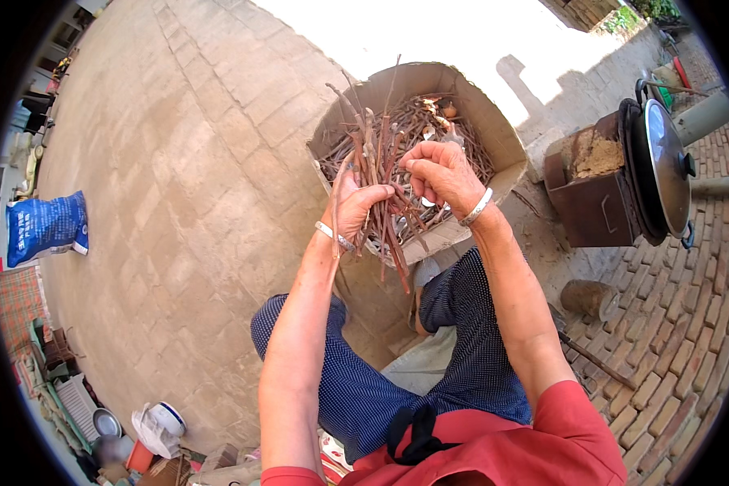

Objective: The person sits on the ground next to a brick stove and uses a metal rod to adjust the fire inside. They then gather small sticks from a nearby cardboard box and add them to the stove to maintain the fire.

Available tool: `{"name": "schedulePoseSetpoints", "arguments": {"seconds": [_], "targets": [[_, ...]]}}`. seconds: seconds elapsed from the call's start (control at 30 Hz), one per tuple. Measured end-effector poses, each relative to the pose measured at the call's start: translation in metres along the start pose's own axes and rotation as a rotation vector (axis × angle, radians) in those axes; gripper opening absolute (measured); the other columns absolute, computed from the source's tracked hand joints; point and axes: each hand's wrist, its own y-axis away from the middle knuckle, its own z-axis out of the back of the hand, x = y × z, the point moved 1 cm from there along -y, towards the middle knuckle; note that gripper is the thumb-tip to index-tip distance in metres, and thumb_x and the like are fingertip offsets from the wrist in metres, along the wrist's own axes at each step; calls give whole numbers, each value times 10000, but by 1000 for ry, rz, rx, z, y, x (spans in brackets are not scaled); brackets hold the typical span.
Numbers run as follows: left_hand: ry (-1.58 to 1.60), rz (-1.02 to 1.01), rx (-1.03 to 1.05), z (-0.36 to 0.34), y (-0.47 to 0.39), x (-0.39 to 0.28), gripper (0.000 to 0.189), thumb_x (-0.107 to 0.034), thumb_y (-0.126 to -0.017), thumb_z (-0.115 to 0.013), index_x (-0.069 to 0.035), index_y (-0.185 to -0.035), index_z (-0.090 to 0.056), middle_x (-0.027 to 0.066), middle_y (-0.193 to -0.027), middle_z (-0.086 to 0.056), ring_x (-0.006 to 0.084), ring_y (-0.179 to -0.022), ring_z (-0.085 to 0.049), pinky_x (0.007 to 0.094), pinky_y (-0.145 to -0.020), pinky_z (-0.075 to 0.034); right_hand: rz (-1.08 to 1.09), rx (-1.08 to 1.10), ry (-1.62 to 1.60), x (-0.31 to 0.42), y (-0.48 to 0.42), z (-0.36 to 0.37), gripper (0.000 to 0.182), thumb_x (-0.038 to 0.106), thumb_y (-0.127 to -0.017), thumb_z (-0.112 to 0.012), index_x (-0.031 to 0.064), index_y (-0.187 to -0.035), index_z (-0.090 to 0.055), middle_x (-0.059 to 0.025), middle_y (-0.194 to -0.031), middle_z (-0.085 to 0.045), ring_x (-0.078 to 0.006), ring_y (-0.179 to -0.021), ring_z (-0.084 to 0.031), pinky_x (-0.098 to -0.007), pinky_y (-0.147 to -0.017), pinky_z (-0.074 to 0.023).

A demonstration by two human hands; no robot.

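My left hand (355, 209) grips an upright bundle of thin brown sticks (373, 152), its thumb laid across the front. The lower ends of the bundle hang over the near edge of a cardboard box (498, 121). Just right of the bundle is my right hand (440, 173), with its fingers curled in; whether a twig is pinched in them is not clear. Below both hands, the box holds a heap of broken twigs (474, 143). Pale eggshell-like pieces (429, 132) and an orange-brown scrap (449, 110) lie among them.
At right stands a metal stove (592, 200) with a lidded wok (668, 170). A short log (589, 299) and a wooden-handled tool (598, 361) lie on the brick paving. Across the yard at left is a blue sack (47, 228); a white basin (167, 418) sits lower left.
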Motion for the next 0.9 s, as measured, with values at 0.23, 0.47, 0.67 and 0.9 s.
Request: {"name": "schedulePoseSetpoints", "arguments": {"seconds": [0.23,0.47,0.67,0.9], "targets": [[-98,140,168,-14,5,7,564,-43,-756,-622,42,-1264,-395,133,-904,-639,190,-707,-646,301,-634,-557,46,-124,-322,2,-26,31,285,232,-933,-555,3,-1092,-615,71,-597,-424,-19,-470,-349,-171,-411,-276],[-88,224,238,-20,12,4,662,-24,-745,-608,-14,-1343,-326,120,-878,-624,169,-712,-632,283,-601,-529,-6,112,-390,2,-29,43,208,136,-881,-615,5,-1039,-649,93,-583,-371,-2,-469,-283,-167,-405,-232],[-55,245,294,-22,10,9,666,-1,-732,-587,-4,-1342,-320,142,-871,-630,171,-659,-631,281,-606,-532,28,-7,-319,-4,-35,46,121,137,-865,-630,21,-839,-653,59,-587,-490,-5,-456,-352,-161,-394,-264],[-46,258,304,-23,11,13,679,33,-729,-571,-3,-1355,-308,149,-860,-626,168,-632,-623,274,-568,-528,-29,-158,-469,-6,-37,55,240,206,-909,-582,17,-763,-604,0,-546,-514,-45,-373,-343,-195,-335,-238]]}}
